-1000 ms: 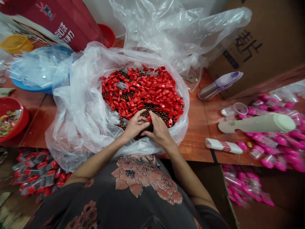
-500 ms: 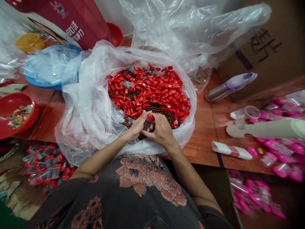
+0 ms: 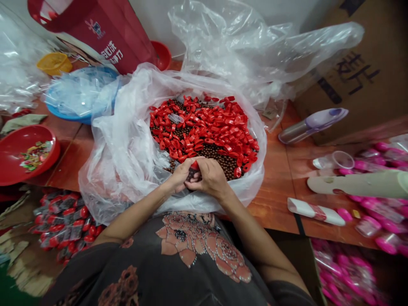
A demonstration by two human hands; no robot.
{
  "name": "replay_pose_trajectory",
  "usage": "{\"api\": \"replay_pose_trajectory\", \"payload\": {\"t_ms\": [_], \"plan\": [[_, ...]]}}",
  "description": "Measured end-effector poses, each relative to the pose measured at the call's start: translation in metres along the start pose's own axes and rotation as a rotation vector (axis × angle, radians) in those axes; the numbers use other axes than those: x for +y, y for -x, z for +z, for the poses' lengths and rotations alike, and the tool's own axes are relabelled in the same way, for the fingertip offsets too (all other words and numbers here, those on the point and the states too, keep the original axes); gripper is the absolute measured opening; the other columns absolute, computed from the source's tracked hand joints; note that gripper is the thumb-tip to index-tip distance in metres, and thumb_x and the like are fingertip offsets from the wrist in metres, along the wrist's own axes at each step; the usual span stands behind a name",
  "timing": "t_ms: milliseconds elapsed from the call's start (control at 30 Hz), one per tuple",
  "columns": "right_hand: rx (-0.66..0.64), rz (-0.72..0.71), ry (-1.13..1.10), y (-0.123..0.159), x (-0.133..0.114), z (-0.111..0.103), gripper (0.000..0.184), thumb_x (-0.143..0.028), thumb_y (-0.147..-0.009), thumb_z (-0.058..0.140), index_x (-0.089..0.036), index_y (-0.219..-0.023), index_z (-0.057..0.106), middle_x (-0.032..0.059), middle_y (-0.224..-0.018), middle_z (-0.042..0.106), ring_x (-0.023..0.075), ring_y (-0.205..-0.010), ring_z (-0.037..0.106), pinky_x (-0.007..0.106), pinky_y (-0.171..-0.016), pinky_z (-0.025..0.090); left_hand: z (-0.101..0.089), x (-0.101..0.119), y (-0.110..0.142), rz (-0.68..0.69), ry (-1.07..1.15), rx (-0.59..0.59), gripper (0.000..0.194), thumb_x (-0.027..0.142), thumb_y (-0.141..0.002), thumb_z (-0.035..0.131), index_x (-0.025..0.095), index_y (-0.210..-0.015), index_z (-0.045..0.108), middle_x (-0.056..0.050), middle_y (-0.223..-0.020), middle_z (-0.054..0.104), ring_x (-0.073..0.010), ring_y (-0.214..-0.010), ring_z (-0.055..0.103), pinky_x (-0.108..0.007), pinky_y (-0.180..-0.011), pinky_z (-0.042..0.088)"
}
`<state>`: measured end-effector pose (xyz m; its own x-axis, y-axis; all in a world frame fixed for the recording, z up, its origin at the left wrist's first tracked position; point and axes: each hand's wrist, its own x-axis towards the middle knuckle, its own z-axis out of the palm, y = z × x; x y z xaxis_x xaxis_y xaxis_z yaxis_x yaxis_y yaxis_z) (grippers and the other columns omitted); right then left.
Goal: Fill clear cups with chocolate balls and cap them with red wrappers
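Note:
Both hands meet at the near edge of a white plastic bag [image 3: 119,140] spread open on the table. Between them is a small clear container with a red cap [image 3: 193,167], mostly hidden by the fingers. My left hand [image 3: 180,175] grips its left side, thumb near the cap. My right hand [image 3: 211,178] wraps its right side, with fingers bent over the cap. Just beyond, inside the bag, lies a heap of red plastic caps [image 3: 219,123] on small brown balls [image 3: 215,154]. A little clear tube [image 3: 176,118] rests among the caps.
To the left are a blue basin [image 3: 79,114] of clear plastic pieces and a red bowl [image 3: 19,144]. Filled red-capped containers [image 3: 65,221] pile up below. On the right are a purple-topped flask [image 3: 314,123], a carton [image 3: 360,80] and pink-capped containers [image 3: 382,208].
My hands have drawn slightly toward my body and left over the heap, uncovering more brown balls. The right fingers now cover more of the container. The whole view has shifted slightly.

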<state>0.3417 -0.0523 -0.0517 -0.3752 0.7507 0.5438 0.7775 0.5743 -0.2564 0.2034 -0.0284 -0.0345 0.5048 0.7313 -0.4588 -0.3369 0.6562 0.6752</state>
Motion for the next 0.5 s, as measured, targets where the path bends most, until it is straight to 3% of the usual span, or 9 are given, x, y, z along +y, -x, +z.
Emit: {"api": "replay_pose_trajectory", "payload": {"t_ms": [200, 267, 333, 400, 500], "plan": [[-0.113, 0.112, -0.218, -0.007, -0.007, 0.000, 0.069, -0.052, -0.079, 0.067, -0.014, -0.132, 0.043, 0.0157, -0.111, 0.065, 0.0299, -0.097, 0.062, 0.045, -0.083, 0.052, 0.000, 0.009, 0.001, -0.069, 0.126, -0.033, 0.039, 0.051, -0.087, 0.048, 0.014, -0.084, 0.060, 0.003, -0.049, 0.047, -0.0064, -0.038, 0.040, -0.018, -0.041, 0.036], [-0.140, 0.167, -0.277, -0.008, -0.008, 0.000, 0.079, -0.055, -0.078, 0.070, -0.017, -0.139, 0.038, 0.0157, -0.116, 0.065, 0.0310, -0.101, 0.063, 0.047, -0.085, 0.052, -0.006, 0.019, 0.005, -0.064, 0.138, -0.076, 0.042, 0.055, -0.088, 0.045, 0.015, -0.086, 0.060, 0.004, -0.051, 0.047, -0.0068, -0.039, 0.039, -0.021, -0.046, 0.042], [-0.126, 0.204, -0.299, -0.008, -0.005, -0.002, 0.082, -0.058, -0.078, 0.070, -0.019, -0.142, 0.036, 0.0159, -0.119, 0.064, 0.0320, -0.106, 0.063, 0.050, -0.089, 0.052, -0.021, 0.040, 0.014, 0.040, 0.096, -0.050, 0.044, 0.057, -0.087, 0.047, 0.017, -0.096, 0.061, 0.006, -0.052, 0.043, -0.0067, -0.039, 0.035, -0.021, -0.044, 0.040], [-0.111, 0.220, -0.283, -0.006, 0.001, -0.004, 0.072, -0.055, -0.083, 0.066, -0.020, -0.140, 0.040, 0.0159, -0.121, 0.063, 0.0316, -0.109, 0.062, 0.050, -0.092, 0.051, -0.049, 0.071, 0.032, 0.277, 0.000, 0.103, 0.046, 0.058, -0.085, 0.050, 0.018, -0.104, 0.061, 0.007, -0.053, 0.039, -0.0064, -0.039, 0.030, -0.020, -0.039, 0.031], [-0.164, 0.230, -0.240, -0.001, 0.014, -0.004, 0.048, -0.046, -0.091, 0.059, -0.020, -0.130, 0.051, 0.0143, -0.117, 0.064, 0.0291, -0.109, 0.062, 0.048, -0.095, 0.051, -0.112, 0.124, 0.066, 0.740, -0.275, 0.565, 0.047, 0.061, -0.087, 0.044, 0.019, -0.101, 0.061, 0.006, -0.056, 0.041, -0.0072, -0.040, 0.030, -0.021, -0.039, 0.028]]}}
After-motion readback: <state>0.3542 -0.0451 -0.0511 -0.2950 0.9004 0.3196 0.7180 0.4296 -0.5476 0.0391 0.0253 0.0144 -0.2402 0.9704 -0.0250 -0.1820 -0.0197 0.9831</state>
